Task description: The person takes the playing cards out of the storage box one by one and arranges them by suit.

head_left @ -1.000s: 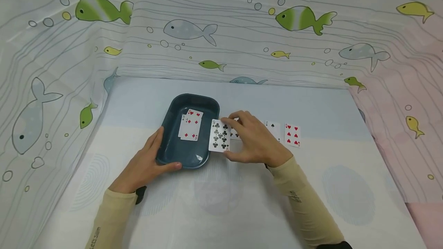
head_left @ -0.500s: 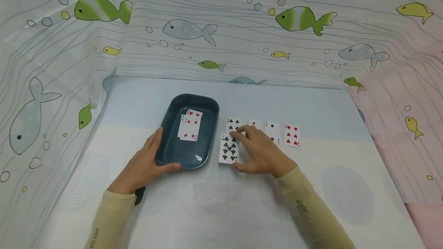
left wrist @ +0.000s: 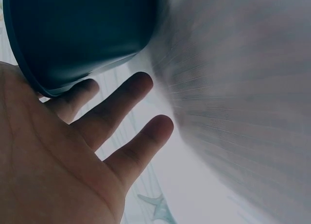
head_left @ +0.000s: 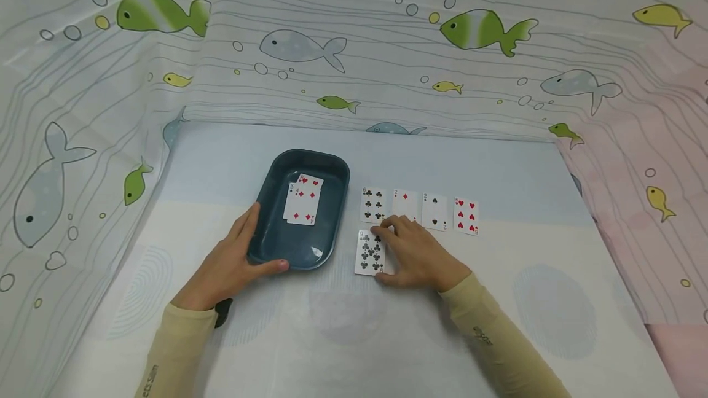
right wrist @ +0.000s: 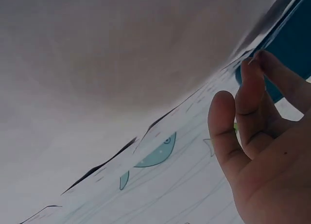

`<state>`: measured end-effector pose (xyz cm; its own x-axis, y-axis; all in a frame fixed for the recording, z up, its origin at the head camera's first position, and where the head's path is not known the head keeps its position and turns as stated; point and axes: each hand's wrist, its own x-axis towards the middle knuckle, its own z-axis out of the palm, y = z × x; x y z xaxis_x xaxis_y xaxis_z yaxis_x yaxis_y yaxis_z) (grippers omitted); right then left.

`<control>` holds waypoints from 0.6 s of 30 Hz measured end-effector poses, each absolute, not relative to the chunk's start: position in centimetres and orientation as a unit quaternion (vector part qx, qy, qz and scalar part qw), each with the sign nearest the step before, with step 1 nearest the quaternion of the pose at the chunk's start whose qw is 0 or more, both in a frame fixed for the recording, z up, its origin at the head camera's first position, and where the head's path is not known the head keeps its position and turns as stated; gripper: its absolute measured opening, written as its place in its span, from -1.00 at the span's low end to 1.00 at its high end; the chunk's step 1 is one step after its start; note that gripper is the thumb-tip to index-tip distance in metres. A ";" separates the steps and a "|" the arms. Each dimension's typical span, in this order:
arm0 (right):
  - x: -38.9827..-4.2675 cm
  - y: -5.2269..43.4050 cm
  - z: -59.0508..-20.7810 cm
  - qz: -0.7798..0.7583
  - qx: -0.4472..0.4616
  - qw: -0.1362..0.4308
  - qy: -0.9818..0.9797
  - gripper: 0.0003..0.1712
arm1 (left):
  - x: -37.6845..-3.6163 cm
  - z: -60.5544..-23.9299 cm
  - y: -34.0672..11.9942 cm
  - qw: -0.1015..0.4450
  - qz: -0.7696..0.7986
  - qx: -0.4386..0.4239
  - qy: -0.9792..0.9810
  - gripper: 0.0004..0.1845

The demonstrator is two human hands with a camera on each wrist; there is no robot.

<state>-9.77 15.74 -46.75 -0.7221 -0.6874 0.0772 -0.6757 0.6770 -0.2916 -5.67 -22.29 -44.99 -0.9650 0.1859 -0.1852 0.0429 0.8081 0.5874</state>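
Observation:
My left hand point(head_left: 224, 266) rests at the near left corner of a dark blue tray point(head_left: 327, 226), its thumb along the near rim. In the left wrist view its fingers point(left wrist: 114, 105) are straight and spread beside the tray wall. My right hand point(head_left: 417, 255), right of the tray, holds a nine of clubs playing card point(head_left: 367, 253) face up, index finger at the top edge and thumb at the bottom corner. The card lies low over the table. In the right wrist view the card is barely visible behind the fingers point(right wrist: 252, 102).
Inside the tray lie several overlapping cards, a four of diamonds point(head_left: 303, 209) on top. Beyond my right hand runs a row: six of clubs point(head_left: 373, 204), two of diamonds point(head_left: 405, 203), two of spades point(head_left: 434, 210), six of hearts point(head_left: 466, 216). A fish-print curtain point(head_left: 387, 60) encloses the table.
My right hand has moved the nine of clubs from the tray's right rim toward me and slightly right, uncovering the row of cards. My left hand has stayed at the tray.

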 end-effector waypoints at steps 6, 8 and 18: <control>-9.5 15.7 -46.9 -0.144 -0.371 0.044 0.916 -0.07 | -5.7 -45.0 -22.2 0.119 0.308 0.061 0.942 0.42; -9.4 15.7 -46.9 -0.142 -0.373 0.045 0.916 -0.07 | -5.7 -45.0 -22.3 0.119 0.310 0.062 0.941 0.42; -9.4 15.7 -46.9 -0.145 -0.376 0.038 0.914 -0.07 | -5.7 -45.0 -22.3 0.122 0.312 0.059 0.940 0.41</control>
<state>-9.41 15.67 -46.86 -0.7139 -0.6991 0.0396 -0.6770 0.6748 -0.2937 -5.70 -22.33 -45.04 -0.9631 0.1881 -0.1927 0.0356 0.7984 0.6010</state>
